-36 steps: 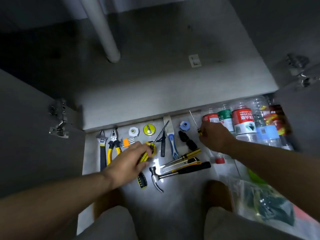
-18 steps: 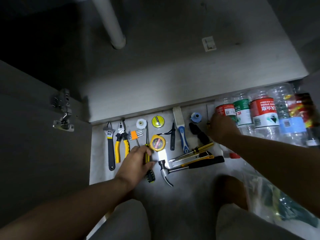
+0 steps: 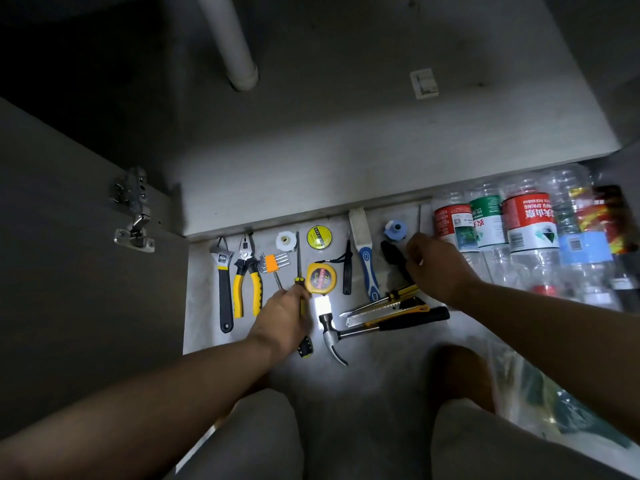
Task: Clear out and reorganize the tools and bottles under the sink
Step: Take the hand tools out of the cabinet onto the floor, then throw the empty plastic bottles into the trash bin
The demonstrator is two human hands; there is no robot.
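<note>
- Tools lie in a row on the pale floor (image 3: 204, 327), just in front of the open cabinet, whose bare shelf (image 3: 346, 150) is met by a white pipe (image 3: 232, 39)
- The left hand (image 3: 282, 317) grips the yellow-and-black handle of a long screwdriver (image 3: 299, 284), fingers curled round it. The shaft points toward the cabinet, between the orange hex key set (image 3: 273, 262) and the yellow tape measure (image 3: 322, 278), and the butt of the handle shows below the hand
- The right hand (image 3: 436, 268) has its fingers curled and pinches a thin screwdriver (image 3: 419, 220). Only the slim shaft shows above the knuckles, between the blue roll (image 3: 394, 230) and the bottles (image 3: 528, 223), and the handle is hidden
- Left of the hex keys lie the yellow-handled pliers (image 3: 246, 282), with the adjustable wrench (image 3: 223, 282) farthest left
- The hammer (image 3: 398, 323) lies near the person, its head just beside the left hand, with two utility knives (image 3: 388, 308) just above its handle
- A blue-and-white handled tool (image 3: 365, 265) lies between the tape measure and the right hand
- The bottles lie side by side at the right, with red, green and blue labels
- A clear plastic bag (image 3: 512, 386) sits by the right knee
</note>
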